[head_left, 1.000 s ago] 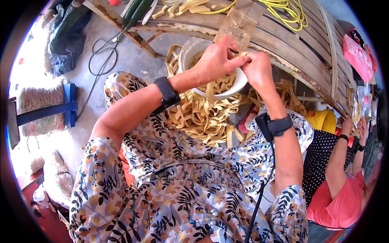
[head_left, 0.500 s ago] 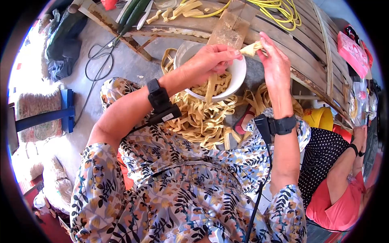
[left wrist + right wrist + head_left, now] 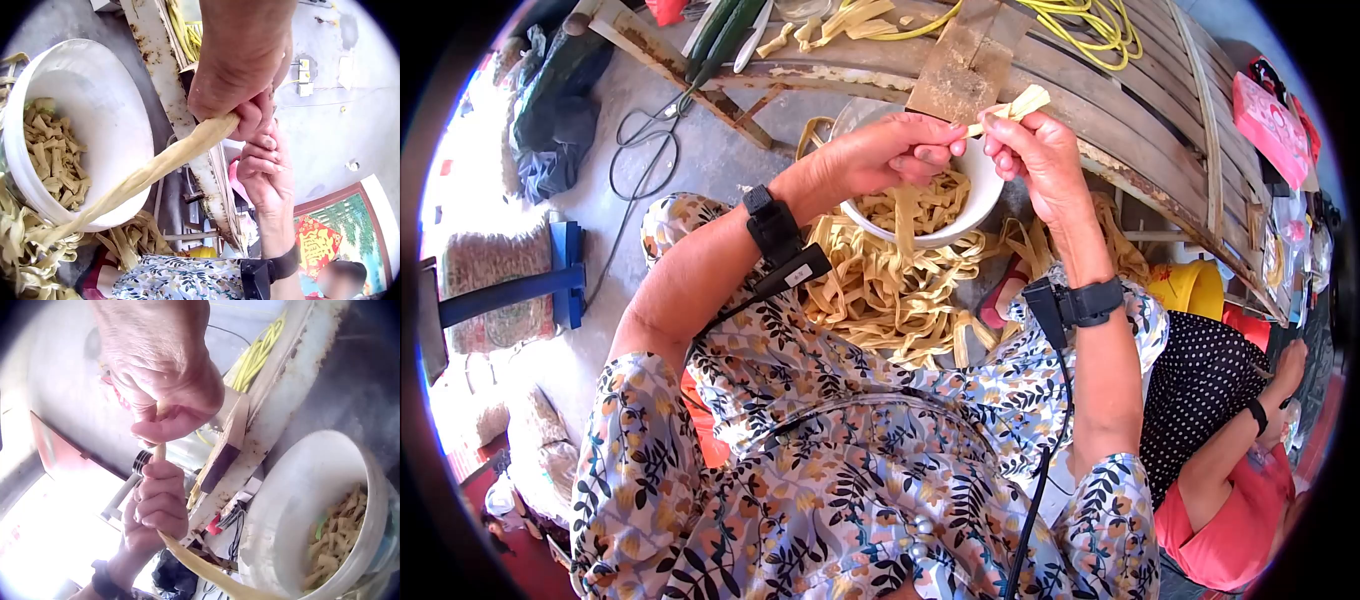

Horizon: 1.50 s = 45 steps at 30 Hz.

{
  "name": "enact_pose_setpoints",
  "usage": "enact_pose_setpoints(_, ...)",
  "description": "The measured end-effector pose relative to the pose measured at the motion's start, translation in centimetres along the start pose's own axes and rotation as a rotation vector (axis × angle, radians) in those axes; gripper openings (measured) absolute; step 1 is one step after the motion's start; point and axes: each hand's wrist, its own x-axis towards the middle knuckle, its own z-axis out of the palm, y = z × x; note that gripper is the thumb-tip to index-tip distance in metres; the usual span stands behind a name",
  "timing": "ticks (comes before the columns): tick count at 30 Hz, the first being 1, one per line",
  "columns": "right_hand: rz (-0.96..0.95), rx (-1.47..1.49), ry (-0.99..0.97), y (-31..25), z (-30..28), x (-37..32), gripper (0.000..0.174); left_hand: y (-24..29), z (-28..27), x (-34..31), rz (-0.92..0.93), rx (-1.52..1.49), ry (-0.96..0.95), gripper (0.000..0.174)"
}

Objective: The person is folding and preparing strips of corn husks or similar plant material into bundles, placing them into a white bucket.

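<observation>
A long pale-yellow strip (image 3: 150, 170) runs from the heap of strips (image 3: 890, 300) up past the white bucket (image 3: 985, 190) into my left hand (image 3: 890, 150), whose fingers curl round it. My right hand (image 3: 1040, 160) pinches the strip's end between thumb and finger; a flared, folded tip (image 3: 1030, 100) sticks out above. Between the two hands a short stretch of strip shows in the right wrist view (image 3: 160, 452). Short knotted pieces (image 3: 340, 534) lie inside the bucket, below the hands.
A slatted wooden bench (image 3: 1090, 110) with a rusty edge stands ahead, bearing a small board (image 3: 965, 75), yellow cord (image 3: 1100, 35) and loose strip pieces (image 3: 860, 18). A person in a red top (image 3: 1235, 520) sits at the right, near a yellow bucket (image 3: 1190, 288).
The hands came apart and then drew close again. My right hand, earlier with fingers spread upright beside the folded strip, has moved left and now pinches it, its flared tip pointing up and right.
</observation>
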Motion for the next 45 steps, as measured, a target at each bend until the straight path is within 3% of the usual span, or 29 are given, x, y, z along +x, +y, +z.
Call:
enact_pose_setpoints(4,0.084,-0.037,0.057,0.2,0.1,0.1,0.02,0.4,-0.4,-0.1,-0.041,0.106,0.037,0.023)
enact_pose_setpoints(8,-0.132,-0.286,0.211,-0.5,-0.4,0.3,0.021,0.6,-1.2,-0.1,-0.015,0.267,0.032,0.024)
enact_pose_setpoints(12,-0.195,-0.279,0.158,0.0,0.0,0.7,0.021,0.8,1.5,0.0,0.247,0.658,0.204,0.029)
enact_pose_setpoints(15,-0.122,-0.166,0.095,-0.1,1.6,0.5,0.02,1.2,1.6,0.6,0.224,0.766,0.233,0.03)
enact_pose_setpoints(22,-0.084,0.232,0.122,-0.9,1.6,1.0,0.019,1.0,1.5,1.8,0.274,0.397,0.051,0.023)
enact_pose_setpoints(26,0.006,0.38,0.131,-0.5,0.9,1.4,0.019,0.8,2.0,1.5,0.278,0.516,0.069,0.023)
enact_pose_setpoints(28,0.0,0.381,0.132,-0.1,0.6,1.7,0.02,1.1,2.4,1.0,0.3,0.685,0.1,0.024)
enact_pose_setpoints(32,-0.088,0.253,0.164,-0.3,0.5,1.6,0.022,1.1,1.7,0.5,0.313,0.736,0.088,0.023)
enact_pose_setpoints(36,0.033,-0.058,0.189,-0.3,0.4,1.2,0.023,1.1,0.9,0.3,0.266,0.768,0.084,0.022)
enact_pose_setpoints(40,-0.053,-0.167,0.041,-0.1,0.9,0.9,0.018,1.1,1.1,0.1,0.223,0.775,0.114,0.023)
enact_pose_setpoints(45,-0.112,0.01,0.206,-0.5,-1.8,1.8,0.015,-0.2,-0.8,-0.1,0.115,0.832,0.06,0.021)
